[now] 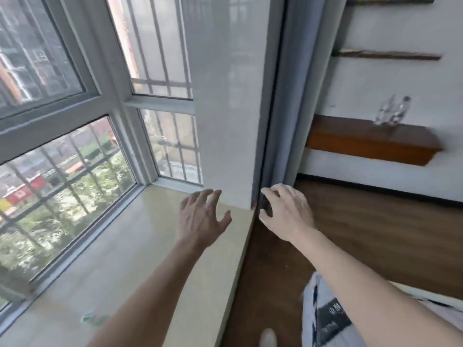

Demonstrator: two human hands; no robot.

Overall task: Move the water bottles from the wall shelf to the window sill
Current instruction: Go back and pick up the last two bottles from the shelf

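Two clear water bottles (392,111) stand blurred on a brown wooden wall shelf (370,144) at the right. The beige window sill (140,246) stretches along the window at the left. A blurred green-labelled bottle (94,318) lies on the sill near the front. My left hand (203,219) hovers over the sill's far end, fingers spread, holding nothing. My right hand (288,211) is out past the sill's edge, near the curtain, fingers apart and empty. Both hands are well short of the shelf.
A grey curtain (283,96) hangs between the white wall pillar (225,96) and the shelf wall. Two thinner shelves (388,55) sit higher up. Dark wooden floor (375,234) lies below. The barred window (62,146) borders the sill.
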